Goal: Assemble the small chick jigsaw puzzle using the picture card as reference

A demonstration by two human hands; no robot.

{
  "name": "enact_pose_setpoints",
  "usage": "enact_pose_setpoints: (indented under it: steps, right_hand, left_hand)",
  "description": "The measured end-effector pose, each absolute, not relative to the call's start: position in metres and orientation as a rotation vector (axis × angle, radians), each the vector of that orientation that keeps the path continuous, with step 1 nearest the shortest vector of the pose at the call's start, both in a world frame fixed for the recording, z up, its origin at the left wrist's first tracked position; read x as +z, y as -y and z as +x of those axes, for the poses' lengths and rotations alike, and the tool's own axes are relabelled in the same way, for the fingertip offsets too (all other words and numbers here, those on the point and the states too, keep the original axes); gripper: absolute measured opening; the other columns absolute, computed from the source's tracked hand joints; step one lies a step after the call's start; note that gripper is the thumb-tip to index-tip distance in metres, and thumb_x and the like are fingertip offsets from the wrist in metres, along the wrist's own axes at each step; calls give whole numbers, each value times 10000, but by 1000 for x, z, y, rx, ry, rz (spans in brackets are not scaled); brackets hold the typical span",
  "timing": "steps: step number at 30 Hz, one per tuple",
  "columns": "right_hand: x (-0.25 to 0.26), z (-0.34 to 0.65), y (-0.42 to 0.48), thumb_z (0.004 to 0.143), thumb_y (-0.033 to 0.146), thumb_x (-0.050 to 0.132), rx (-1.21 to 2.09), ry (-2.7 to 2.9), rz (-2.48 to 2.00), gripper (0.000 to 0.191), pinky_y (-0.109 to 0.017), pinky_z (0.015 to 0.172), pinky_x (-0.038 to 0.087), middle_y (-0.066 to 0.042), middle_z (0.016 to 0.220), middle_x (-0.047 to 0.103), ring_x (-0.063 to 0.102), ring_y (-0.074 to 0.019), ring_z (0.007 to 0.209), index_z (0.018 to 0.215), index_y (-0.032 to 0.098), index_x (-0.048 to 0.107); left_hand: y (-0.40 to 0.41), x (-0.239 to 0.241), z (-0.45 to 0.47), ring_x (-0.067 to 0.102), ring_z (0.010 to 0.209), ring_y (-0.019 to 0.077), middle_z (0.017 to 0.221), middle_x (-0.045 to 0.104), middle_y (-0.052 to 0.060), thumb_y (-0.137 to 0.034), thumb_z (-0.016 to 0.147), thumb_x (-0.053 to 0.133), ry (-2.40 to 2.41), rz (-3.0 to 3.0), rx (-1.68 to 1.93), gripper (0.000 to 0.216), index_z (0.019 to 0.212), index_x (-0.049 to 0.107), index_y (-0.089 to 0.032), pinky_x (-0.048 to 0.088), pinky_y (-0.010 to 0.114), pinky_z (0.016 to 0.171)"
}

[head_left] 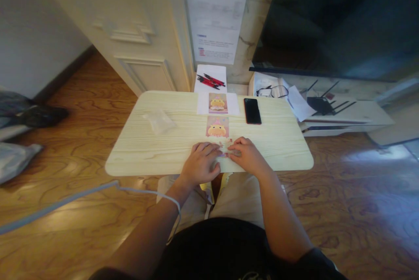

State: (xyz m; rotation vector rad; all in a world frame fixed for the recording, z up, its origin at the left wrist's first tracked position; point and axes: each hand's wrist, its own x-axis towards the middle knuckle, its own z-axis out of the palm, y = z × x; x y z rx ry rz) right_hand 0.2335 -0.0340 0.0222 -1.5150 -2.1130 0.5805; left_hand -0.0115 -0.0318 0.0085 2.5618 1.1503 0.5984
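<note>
My left hand [203, 163] rests near the front edge of the table, its fingers stretched out over small coloured pieces and its thumb apart. Opposite it, my right hand [246, 154] has its fingers bent with the tips close together at the same pieces; what they pinch is too small to make out. Several small pieces [225, 142], which look like jigsaw pieces, lie between the hands, partly hidden by the fingers. Just beyond is a part-picture [218, 126] of a yellow cartoon figure on pink. Behind it, a similar picture card [218, 103] lies on white paper [233, 104].
A black phone [252, 111] lies at the right of the pale table [131, 140], clear plastic wrap [159, 121] at the left. Red and black pens [211, 81] sit on paper behind. Glasses [272, 91] and a router [321, 105] are at the back right. A grey cable [65, 203] reaches my left wrist.
</note>
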Motion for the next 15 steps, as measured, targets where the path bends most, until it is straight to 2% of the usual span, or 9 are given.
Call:
enact_pose_setpoints:
  steps: [9,13,15]
  right_hand:
    - [23,218,34,879,198,765,584,2164,-1569,107,-384,1001,490,-65,1105,672,621,-234,1086,978,238,761]
    - [25,218,30,885,152,710,729,2066,-1576,81,-315,843,505,-7,886,709,649,-189,871,912,228,707]
    - [25,217,27,906,161,682,785,1992,-1546,73,-299,803,507,1,862,722,651,-175,819,914,229,709]
  left_hand:
    - [32,7,-11,519,1371,327,1467,647,38,-308,834,655,-1146,2555,603,474,1307,698,-297,385,556,1157]
    - [32,7,-11,525,1371,329,1484,642,22,-318,838,656,-1124,2550,585,513,1351,678,-303,374,563,1173]
    - [31,7,-11,525,1372,321,1475,647,14,-317,841,656,-1099,2551,575,507,1347,677,-309,377,550,1175]
